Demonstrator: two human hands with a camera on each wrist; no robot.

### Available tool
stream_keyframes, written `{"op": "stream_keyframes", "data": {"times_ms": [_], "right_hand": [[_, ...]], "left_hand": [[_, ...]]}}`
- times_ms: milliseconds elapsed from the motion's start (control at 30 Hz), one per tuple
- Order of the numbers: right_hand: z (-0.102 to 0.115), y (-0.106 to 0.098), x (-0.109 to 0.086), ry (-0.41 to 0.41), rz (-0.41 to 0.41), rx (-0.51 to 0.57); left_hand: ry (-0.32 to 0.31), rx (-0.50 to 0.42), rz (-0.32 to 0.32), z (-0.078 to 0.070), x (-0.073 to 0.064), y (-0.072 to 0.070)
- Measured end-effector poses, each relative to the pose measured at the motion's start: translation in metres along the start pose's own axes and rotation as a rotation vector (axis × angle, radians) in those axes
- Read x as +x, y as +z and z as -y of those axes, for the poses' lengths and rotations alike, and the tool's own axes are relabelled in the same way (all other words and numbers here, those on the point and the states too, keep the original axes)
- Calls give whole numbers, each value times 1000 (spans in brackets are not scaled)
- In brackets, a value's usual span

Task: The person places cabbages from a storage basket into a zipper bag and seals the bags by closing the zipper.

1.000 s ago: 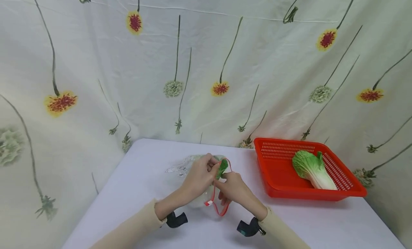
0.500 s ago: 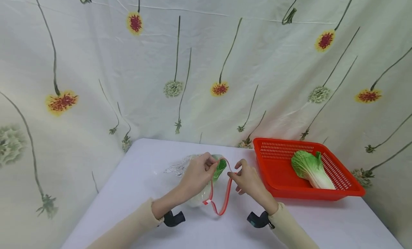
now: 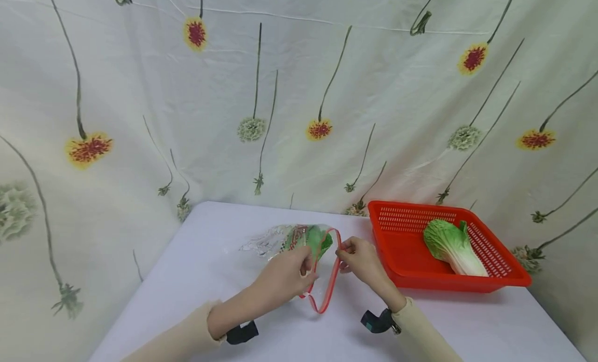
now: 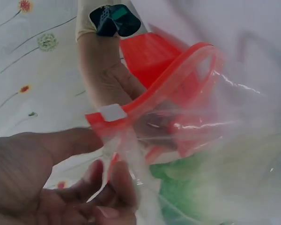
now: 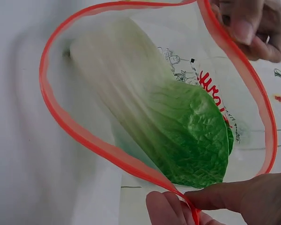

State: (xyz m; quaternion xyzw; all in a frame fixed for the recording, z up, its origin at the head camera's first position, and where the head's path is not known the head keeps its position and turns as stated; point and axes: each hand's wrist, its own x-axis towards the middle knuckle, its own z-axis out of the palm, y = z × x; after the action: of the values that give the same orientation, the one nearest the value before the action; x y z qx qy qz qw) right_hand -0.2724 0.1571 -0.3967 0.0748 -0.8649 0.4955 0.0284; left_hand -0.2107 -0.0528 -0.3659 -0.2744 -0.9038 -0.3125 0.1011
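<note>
Head view gives me the clearest layout: both hands are at the middle of the white table (image 3: 196,258), working the mouth of a clear zip bag (image 3: 299,242) with a red seal strip. My left hand (image 3: 285,276) pinches the near-left side of the red rim between thumb and fingers, and my right hand (image 3: 359,258) pinches the opposite side, so the opening is pulled wide between them. I can see a cabbage (image 3: 317,240) lying inside the bag, its green leafy end toward the backdrop. From the right wrist camera the red rim loops around the whole opening, and the cabbage (image 5: 164,117) sits within it, pale stalk end nearer the mouth and dark green leaf deeper in; the right hand's fingers (image 5: 168,211) clamp the rim at the bottom edge, while the left hand (image 5: 248,28) grips it at the top right. The left wrist camera shows my left hand (image 4: 61,187) closed on the plastic just below a small white tab on the seal. To the right of the hands, near but apart from the bag, a red basket (image 3: 397,258) rests on the table holding a second cabbage (image 3: 450,245). A flower-print cloth (image 3: 280,92) hangs behind everything.
</note>
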Motion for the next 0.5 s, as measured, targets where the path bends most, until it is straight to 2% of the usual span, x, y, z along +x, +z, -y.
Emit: {"op": "stream_keyframes", "data": {"times_ms": [133, 233, 333, 500], "right_hand": [[0, -3, 1, -10, -11, 18], [0, -5, 2, -1, -2, 31], [1, -9, 4, 8, 6, 63], [9, -20, 5, 13, -10, 150]], "left_hand": [[115, 213, 67, -6, -15, -2], [150, 257, 64, -10, -22, -4], [145, 200, 26, -8, -24, -8], [80, -10, -34, 0, -20, -24]]}}
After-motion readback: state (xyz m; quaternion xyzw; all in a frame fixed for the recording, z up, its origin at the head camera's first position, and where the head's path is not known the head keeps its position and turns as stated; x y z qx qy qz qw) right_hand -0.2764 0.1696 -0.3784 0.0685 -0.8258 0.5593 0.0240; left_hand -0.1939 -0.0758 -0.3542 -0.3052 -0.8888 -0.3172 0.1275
